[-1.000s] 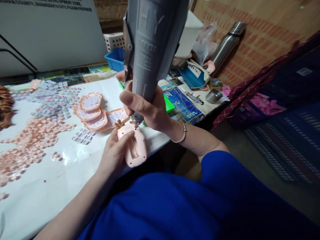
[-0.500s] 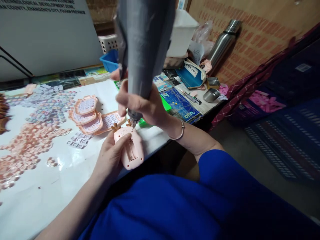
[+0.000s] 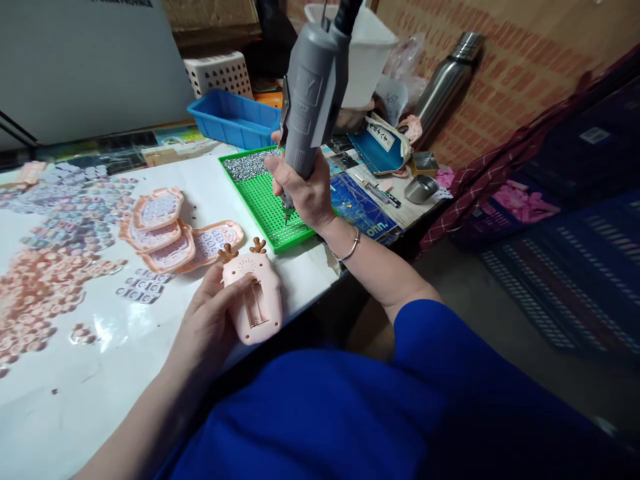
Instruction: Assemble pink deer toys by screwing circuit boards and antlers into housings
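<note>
In my left hand is a pink plastic toy casing with brown antlers, its back facing up. The thumb lies across it by the open battery compartment, and screw holes show near the edges. My right hand grips a grey electric screwdriver, bit pointing down. That bit is over the green perforated tray, whose far end holds a heap of small silvery screws. I cannot tell whether the bit touches the tray or carries a screw.
Left of the casing lie stacked pink shells with keypads, loose pink parts and small printed key pieces. Behind the tray stands a blue bin. A steel bottle and metal cup are at the right.
My right hand has carried the screwdriver from the casing's top screw hole up and away to the green tray. My left hand still holds the casing. The view has shifted slightly.
</note>
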`<control>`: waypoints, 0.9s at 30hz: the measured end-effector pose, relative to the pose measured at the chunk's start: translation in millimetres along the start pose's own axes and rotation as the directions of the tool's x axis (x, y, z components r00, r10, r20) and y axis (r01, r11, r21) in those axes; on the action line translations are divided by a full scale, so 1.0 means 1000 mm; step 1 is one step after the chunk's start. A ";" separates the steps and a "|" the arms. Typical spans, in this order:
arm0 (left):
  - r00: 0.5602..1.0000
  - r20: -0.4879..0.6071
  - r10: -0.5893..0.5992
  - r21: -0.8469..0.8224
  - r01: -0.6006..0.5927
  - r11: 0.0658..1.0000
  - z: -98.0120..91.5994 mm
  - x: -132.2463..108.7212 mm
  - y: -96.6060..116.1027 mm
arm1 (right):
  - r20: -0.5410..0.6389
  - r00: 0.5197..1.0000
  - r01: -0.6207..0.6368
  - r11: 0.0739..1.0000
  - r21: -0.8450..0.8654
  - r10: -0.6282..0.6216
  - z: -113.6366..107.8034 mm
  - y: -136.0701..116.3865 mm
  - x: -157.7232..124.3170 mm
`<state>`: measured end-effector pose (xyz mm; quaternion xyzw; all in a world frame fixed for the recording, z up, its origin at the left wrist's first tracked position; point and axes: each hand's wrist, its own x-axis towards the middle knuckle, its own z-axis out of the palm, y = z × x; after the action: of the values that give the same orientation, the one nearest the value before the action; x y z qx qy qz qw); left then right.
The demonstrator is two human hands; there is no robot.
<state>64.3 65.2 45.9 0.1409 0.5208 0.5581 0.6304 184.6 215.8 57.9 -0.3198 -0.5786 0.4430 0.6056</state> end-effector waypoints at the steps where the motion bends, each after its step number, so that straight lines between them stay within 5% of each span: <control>1: 1.000 -0.002 -0.001 0.004 0.001 1.000 -0.001 0.000 0.000 | -0.006 1.000 -0.011 1.000 -0.003 0.011 0.000 0.000 0.000; 11: 0.998 0.058 0.023 0.052 -0.026 0.998 -0.004 0.000 -0.001 | 0.048 0.998 0.050 0.998 0.024 -0.051 -0.004 -0.010 0.000; 17: 0.990 0.131 0.050 0.028 -0.054 0.998 -0.008 0.004 -0.006 | 0.106 0.977 0.158 0.965 0.209 -0.183 0.020 -0.044 -0.011; 20: 0.983 0.172 0.063 0.012 -0.066 0.998 -0.010 0.005 -0.008 | 0.210 0.962 0.092 0.932 0.351 -0.174 0.035 -0.060 -0.029; 27: 0.970 0.227 0.090 -0.047 -0.082 0.996 -0.011 0.008 -0.010 | 0.337 0.941 -0.129 0.964 0.233 0.044 0.049 -0.065 -0.049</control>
<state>59.7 63.9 29.8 0.2150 0.4275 0.5745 0.6640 150.1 138.4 102.4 -0.1872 -0.5957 0.5862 0.5162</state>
